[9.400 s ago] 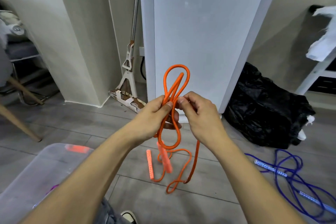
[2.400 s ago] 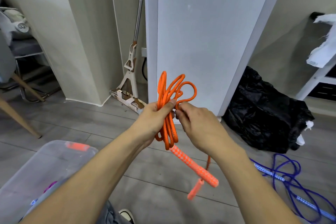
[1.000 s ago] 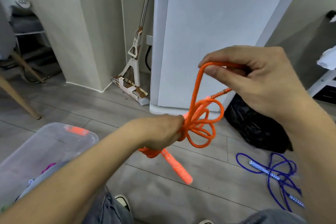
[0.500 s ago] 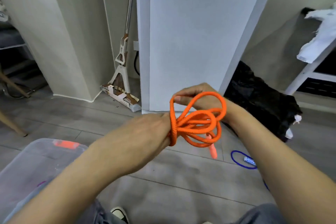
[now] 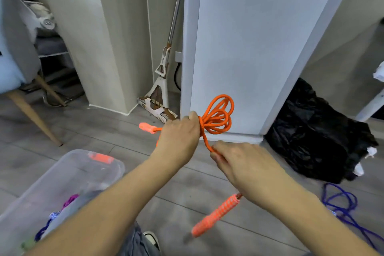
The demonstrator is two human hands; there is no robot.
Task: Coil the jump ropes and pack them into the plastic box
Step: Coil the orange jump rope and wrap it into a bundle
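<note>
My left hand [image 5: 178, 139] is closed around the coiled orange jump rope [image 5: 218, 116]; its loops fan out to the right of my fist. One orange handle [image 5: 146, 127] sticks out to the left of that hand. My right hand [image 5: 243, 164] pinches the rope's tail just below the coil and holds it taut. The other orange handle [image 5: 216, 215] hangs below my right hand. The clear plastic box [image 5: 83, 172] stands on the floor at lower left, with purple and blue ropes inside. A blue jump rope [image 5: 340, 206] lies loose on the floor at lower right.
A white cabinet [image 5: 249, 48] stands straight ahead, a mop [image 5: 164, 72] leaning in the gap to its left. A black bag [image 5: 315, 141] lies on the floor at right. At far left is a chair with wooden legs [image 5: 31, 114]. My shoe [image 5: 151, 239] shows at the bottom.
My right hand has come out from behind the coil, moved down and now pulls the tail tight. One handle now sticks out left of my left fist; the other hangs lower.
</note>
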